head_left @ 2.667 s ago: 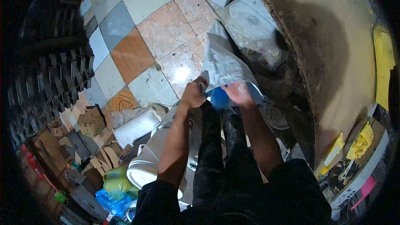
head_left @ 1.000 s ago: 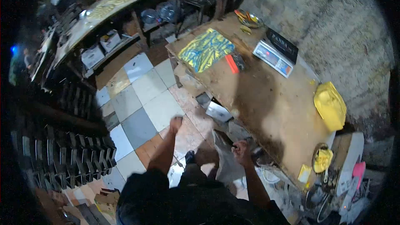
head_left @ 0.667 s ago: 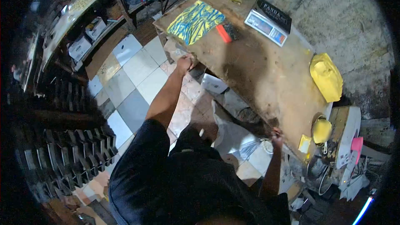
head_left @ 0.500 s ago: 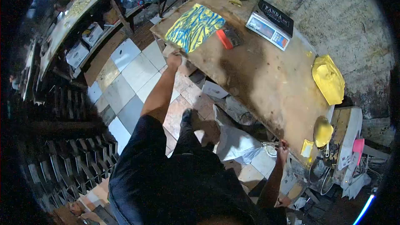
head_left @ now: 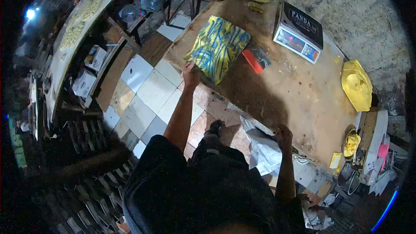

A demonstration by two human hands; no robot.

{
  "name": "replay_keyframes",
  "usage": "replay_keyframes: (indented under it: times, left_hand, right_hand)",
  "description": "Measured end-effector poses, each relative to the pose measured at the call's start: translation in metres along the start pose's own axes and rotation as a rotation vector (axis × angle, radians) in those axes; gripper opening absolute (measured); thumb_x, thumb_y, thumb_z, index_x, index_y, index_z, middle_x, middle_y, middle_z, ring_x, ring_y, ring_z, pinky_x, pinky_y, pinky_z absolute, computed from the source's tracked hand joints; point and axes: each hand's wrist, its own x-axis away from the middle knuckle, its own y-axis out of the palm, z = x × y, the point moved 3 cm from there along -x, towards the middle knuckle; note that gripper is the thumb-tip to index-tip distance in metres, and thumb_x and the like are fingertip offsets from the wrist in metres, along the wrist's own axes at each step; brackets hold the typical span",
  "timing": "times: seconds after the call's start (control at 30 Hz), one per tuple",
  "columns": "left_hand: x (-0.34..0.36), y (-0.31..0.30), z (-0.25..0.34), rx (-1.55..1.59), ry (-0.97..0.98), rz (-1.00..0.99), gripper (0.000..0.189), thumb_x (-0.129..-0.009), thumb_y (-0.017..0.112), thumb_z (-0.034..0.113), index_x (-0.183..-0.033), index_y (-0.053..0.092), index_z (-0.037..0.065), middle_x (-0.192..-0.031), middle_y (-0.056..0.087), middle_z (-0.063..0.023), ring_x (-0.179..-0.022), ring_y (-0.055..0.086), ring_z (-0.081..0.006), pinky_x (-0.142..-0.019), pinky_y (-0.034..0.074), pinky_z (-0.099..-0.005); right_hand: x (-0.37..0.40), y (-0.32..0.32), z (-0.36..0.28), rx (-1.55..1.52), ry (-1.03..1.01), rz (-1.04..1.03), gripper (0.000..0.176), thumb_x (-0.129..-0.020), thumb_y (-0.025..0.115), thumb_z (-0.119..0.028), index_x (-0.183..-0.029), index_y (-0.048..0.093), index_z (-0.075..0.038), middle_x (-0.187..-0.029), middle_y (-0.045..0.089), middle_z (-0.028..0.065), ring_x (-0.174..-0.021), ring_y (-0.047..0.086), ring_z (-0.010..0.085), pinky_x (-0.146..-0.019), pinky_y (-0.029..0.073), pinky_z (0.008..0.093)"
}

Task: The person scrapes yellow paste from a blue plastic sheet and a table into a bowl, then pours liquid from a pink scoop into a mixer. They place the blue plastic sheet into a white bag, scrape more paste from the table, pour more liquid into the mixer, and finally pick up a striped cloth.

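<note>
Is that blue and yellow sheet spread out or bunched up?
Spread out: the sheet covers a broad patch of table by the left hand.

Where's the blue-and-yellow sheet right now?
Head view, upper middle: the sheet is on the left end of the brown tabletop, between the left hand at its edge and the red-handled tool.

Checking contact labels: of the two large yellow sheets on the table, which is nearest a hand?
The blue-streaked yellow sheet, its corner in the left hand; the plain yellow one lies over by the wall.
</note>
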Motion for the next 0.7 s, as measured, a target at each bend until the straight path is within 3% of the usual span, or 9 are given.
replay_keyframes:
  times: [0.07,0.13,0.2,0.3,0.33,0.37,0.53,0.57,0.7]
  left_hand:
    - [0.004,0.036,0.03,0.022,-0.075,0.109,0.006,-0.071,0.05,0.003,-0.067,0.046,0.001,-0.058,0.035,-0.0019,-0.056,0.041,-0.0125,-0.053,0.034,-0.0236]
    - [-0.003,0.004,-0.002,-0.326,-0.103,-0.117,0.008,-0.075,0.049,0.008,-0.07,0.046,0.002,-0.063,0.042,-0.0003,-0.059,0.044,-0.011,-0.053,0.036,-0.0227]
    - [0.01,0.035,0.028,-0.289,-0.144,-0.197,0.006,-0.073,0.05,0.008,-0.074,0.05,0.003,-0.071,0.049,-0.0005,-0.062,0.048,-0.0155,-0.06,0.04,-0.0257]
    - [0.005,0.033,0.023,-0.778,-0.001,-0.144,0.011,-0.07,0.052,0.009,-0.079,0.054,0.004,-0.079,0.054,-0.0004,-0.067,0.051,-0.0155,-0.067,0.042,-0.0272]
    - [-0.001,0.031,0.018,-0.773,0.006,-0.146,0.011,-0.07,0.052,0.009,-0.079,0.054,0.004,-0.079,0.054,-0.0004,-0.067,0.051,-0.0155,-0.067,0.042,-0.0272]
    - [-0.003,0.019,0.001,-0.325,-0.249,-0.079,0.012,-0.069,0.054,0.009,-0.08,0.055,0.004,-0.078,0.055,-0.0012,-0.067,0.051,-0.0142,-0.066,0.042,-0.0274]
    - [-0.005,0.043,0.04,-0.447,-0.324,-0.452,0.014,-0.064,0.059,0.007,-0.077,0.056,0.005,-0.067,0.054,0.001,-0.06,0.048,-0.0075,-0.055,0.038,-0.0245]
    - [-0.011,0.047,0.047,-0.603,-0.099,-0.451,0.014,-0.063,0.06,0.006,-0.076,0.056,0.004,-0.063,0.053,0.0033,-0.056,0.045,-0.0067,-0.051,0.035,-0.0225]
    - [-0.016,0.071,0.075,-0.605,-0.152,-0.588,0.014,-0.065,0.06,0.004,-0.079,0.055,0.003,-0.07,0.055,0.001,-0.062,0.05,-0.0088,-0.055,0.04,-0.0233]
  right_hand:
    - [-0.009,0.002,-0.004,-0.143,0.101,-0.006,0.016,-0.079,0.05,-0.012,-0.087,0.053,0.002,-0.078,0.057,0.0082,-0.067,0.054,0.0148,-0.056,0.045,0.0275]
    - [-0.015,-0.003,-0.007,0.216,-0.192,0.011,0.019,-0.08,0.051,-0.015,-0.09,0.052,0.001,-0.078,0.056,0.0069,-0.068,0.054,0.0145,-0.057,0.046,0.027]
    - [-0.011,-0.006,0.028,0.093,-0.177,0.091,0.021,-0.078,0.053,-0.018,-0.089,0.052,0.0,-0.076,0.055,0.0053,-0.067,0.054,0.0129,-0.057,0.046,0.0261]
    - [-0.007,-0.01,0.049,-0.009,0.21,0.107,0.021,-0.075,0.052,-0.014,-0.09,0.054,0.0,-0.079,0.059,0.012,-0.069,0.055,0.0187,-0.063,0.045,0.0313]
    - [-0.009,-0.01,0.062,-0.276,0.183,0.169,0.021,-0.075,0.053,-0.014,-0.091,0.055,0.0,-0.079,0.058,0.0094,-0.069,0.055,0.0178,-0.062,0.045,0.0298]
    - [-0.005,-0.01,0.073,-0.543,0.161,0.226,0.02,-0.076,0.054,-0.014,-0.091,0.055,-0.001,-0.078,0.058,0.0068,-0.068,0.054,0.0168,-0.062,0.044,0.0282]
    - [-0.013,-0.011,0.02,-0.289,0.115,0.243,0.018,-0.078,0.054,-0.015,-0.091,0.055,-0.002,-0.076,0.054,0.0027,-0.069,0.05,0.0096,-0.062,0.042,0.023]
    - [-0.018,-0.011,0.01,-0.236,0.111,0.233,0.019,-0.078,0.054,-0.015,-0.091,0.055,-0.002,-0.077,0.055,0.0027,-0.07,0.05,0.0099,-0.063,0.042,0.023]
    - [-0.04,-0.001,0.02,-0.17,0.035,0.198,0.019,-0.076,0.055,-0.012,-0.092,0.055,0.0,-0.083,0.055,0.0023,-0.076,0.049,0.011,-0.068,0.041,0.0238]
